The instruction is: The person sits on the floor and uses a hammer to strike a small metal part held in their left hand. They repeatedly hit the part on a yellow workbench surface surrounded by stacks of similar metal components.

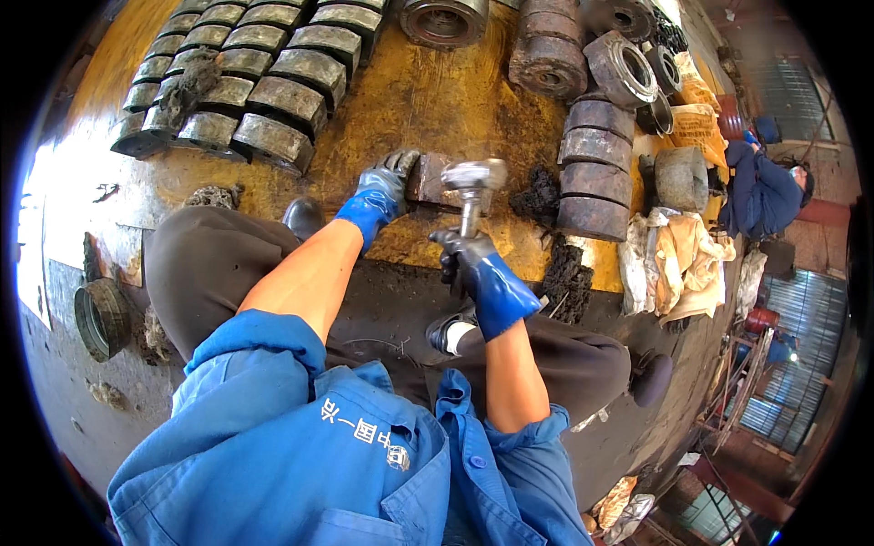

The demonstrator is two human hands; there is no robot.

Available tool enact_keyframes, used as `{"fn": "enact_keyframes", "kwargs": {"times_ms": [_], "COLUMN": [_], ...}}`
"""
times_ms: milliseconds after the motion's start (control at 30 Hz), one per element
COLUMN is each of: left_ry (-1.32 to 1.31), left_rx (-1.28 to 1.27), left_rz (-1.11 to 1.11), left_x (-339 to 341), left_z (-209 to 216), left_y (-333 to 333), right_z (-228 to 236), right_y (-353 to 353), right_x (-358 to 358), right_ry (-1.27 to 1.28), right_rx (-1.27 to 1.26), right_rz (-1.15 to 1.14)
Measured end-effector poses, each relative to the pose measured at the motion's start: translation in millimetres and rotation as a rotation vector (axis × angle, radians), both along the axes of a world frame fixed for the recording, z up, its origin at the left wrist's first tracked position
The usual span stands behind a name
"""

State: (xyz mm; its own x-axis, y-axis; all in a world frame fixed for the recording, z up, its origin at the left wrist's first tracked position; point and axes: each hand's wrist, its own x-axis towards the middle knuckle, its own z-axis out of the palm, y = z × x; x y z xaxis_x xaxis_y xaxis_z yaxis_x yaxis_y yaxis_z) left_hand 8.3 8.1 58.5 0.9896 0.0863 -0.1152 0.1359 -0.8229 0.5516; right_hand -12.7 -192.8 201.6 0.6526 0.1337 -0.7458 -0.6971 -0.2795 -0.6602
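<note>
My right hand (482,280), in a blue glove with dark fingers, is wrapped round the handle of a hammer (473,175). The hammer's worn metal head is raised and overlaps the right part of a rusty brown metal block (428,178) in the picture. My left hand (378,194), gloved the same way, grips that block's left side with bent fingers. The block rests on the oily yellow plate (382,109), close to its near edge. Whatever lies behind the hammer head is hidden.
Rows of curved metal blocks (282,96) stand at the far left. Rusty cylinders (594,168) line the right, beside dark greasy clumps (569,278) and rags (678,264). A metal ring (102,318) lies at left. Another person (769,191) is low down at far right.
</note>
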Motion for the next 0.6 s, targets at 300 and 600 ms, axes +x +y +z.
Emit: {"fn": "enact_keyframes", "kwargs": {"times_ms": [300,600], "left_ry": [0.051,0.118], "left_rx": [-0.039,-0.009], "left_rz": [-0.001,0.002], "left_x": [-7.2,-6.4], "left_z": [-5.0,-7.3], "left_y": [17.2,13.5], "right_z": [66.4,6.1], "right_y": [14.7,7.7], "right_x": [6.3,-4.7], "right_ry": [-0.157,0.171], "right_rx": [0.275,0.368], "right_rz": [-0.032,0.072]}}
